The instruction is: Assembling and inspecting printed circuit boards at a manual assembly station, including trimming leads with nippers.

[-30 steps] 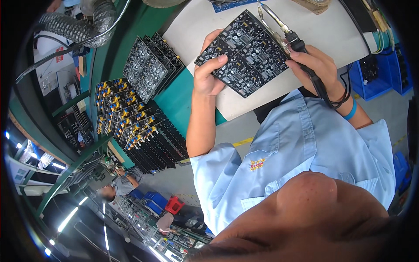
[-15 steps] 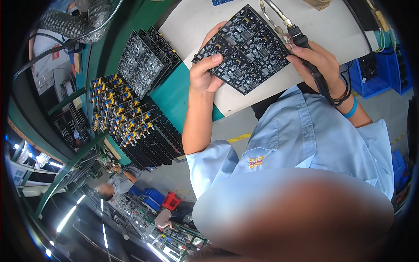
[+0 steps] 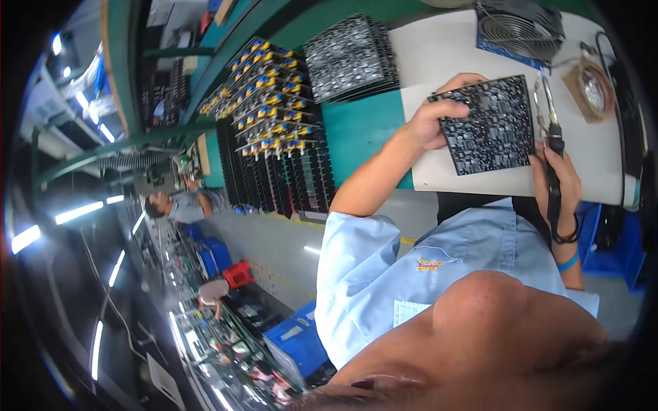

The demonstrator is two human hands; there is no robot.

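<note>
My left hand (image 3: 440, 118) grips a dark panel of circuit boards (image 3: 488, 130) by its left side, thumb on the upper face and the other fingers behind. The panel is tilted above the white worktop (image 3: 445, 179). In my right hand (image 3: 565, 181) is a soldering iron (image 3: 554, 161) with a black handle and a thin metal tube beside its tip. Its tip points away from me, beyond the panel's right edge. Fingers of my right hand are close to that edge; whether they touch it, I cannot tell.
Left of the worktop, a green mat (image 3: 363, 140) bears stacked panels (image 3: 346, 58) and rows of boards with yellow and blue parts (image 3: 274, 99) over black racks (image 3: 271, 181). A fan (image 3: 521, 33) and a brown holder (image 3: 588, 89) stand behind. Blue bins (image 3: 613, 243) sit below right.
The view has swung, bringing the fan and brown holder into sight. The panel has turned and lies at a flatter slant to my eye. Both hands keep their holds.
</note>
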